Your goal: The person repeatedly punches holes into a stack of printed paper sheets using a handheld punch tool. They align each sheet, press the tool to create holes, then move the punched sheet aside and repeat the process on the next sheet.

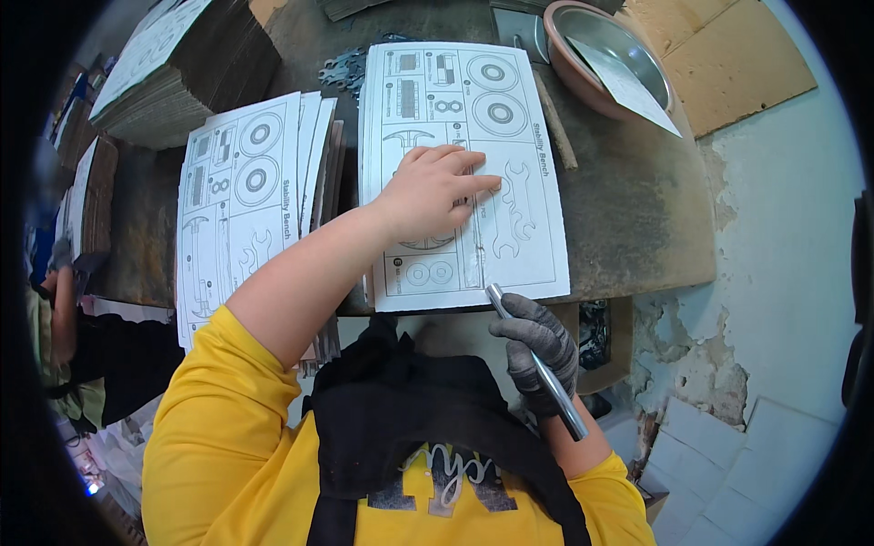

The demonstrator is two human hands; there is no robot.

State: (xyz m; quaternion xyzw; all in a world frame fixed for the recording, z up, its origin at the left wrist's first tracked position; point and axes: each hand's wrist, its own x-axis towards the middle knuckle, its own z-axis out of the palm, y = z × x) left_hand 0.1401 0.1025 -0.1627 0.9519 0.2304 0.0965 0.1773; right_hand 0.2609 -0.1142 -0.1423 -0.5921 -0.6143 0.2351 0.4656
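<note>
My bare left hand [432,191] lies with fingers spread on a white printed cardboard sheet [537,246], which carries line drawings of wrenches, hammers and rings. Beneath that hand runs a narrow, shiny, clear strip [476,264] down the sheet; whether something lies inside it is hard to make out. A grey glove covers my right hand [551,341], which is closed around a shiny metal rod or tube [564,414]. The rod slants, its upper end close to the sheet's near edge; I cannot tell whether they touch.
Printed cards are stacked at left [228,237], with a taller stack [191,73] behind. Small metal wrenches [344,71] and a wooden stick [553,123] flank the sheet. A pinkish bowl [583,86] holds a white card. Far left, a co-worker's gloved hand [62,253] is near another stack.
</note>
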